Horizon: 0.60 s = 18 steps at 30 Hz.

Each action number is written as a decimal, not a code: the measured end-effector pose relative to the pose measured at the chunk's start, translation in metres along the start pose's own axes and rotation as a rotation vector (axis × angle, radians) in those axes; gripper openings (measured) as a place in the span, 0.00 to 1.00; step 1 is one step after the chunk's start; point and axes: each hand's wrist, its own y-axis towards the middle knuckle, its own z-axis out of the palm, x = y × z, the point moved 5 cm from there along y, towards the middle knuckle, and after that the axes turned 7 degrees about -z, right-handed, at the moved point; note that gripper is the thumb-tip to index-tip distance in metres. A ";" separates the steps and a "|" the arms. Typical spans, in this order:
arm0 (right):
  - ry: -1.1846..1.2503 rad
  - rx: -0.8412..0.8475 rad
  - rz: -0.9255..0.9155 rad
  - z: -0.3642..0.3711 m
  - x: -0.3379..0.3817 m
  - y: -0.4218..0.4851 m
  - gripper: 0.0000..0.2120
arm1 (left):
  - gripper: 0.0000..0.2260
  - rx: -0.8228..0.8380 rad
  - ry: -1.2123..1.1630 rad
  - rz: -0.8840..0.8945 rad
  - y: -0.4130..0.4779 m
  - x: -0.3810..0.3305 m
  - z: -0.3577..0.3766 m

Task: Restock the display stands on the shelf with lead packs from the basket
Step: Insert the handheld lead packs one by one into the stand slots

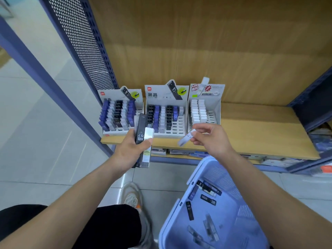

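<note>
The shelf (pixel 260 126) carries three stands (pixel 165 95); the basket (pixel 212 164) sits below at the right, loose packs (pixel 189 210) on its floor; the right stand (pixel 215 92), stocked in white, shows free slots on its right side. The left hand (pixel 129 150) grips a bundle (pixel 142 133) of packs, black foremost; the right hand (pixel 213 139) pinches a white pack (pixel 186 138) at thumb and fingertips, just before that stand. Best to turn it to match its neighbours, then slide it into a free slot without nudging them.
</note>
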 end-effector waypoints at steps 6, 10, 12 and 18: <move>-0.209 -0.062 -0.053 0.004 -0.009 0.067 0.04 | 0.10 -0.037 -0.038 0.005 0.017 0.008 0.000; -0.480 -0.026 -0.179 0.010 -0.001 0.111 0.01 | 0.09 -0.028 -0.061 -0.006 0.030 0.009 -0.002; -0.566 -0.019 -0.214 0.012 -0.004 0.130 0.01 | 0.08 -0.025 -0.055 -0.010 0.036 0.010 -0.002; -0.748 0.042 -0.265 0.019 -0.029 0.169 0.03 | 0.09 -0.054 -0.052 -0.027 0.050 0.014 -0.004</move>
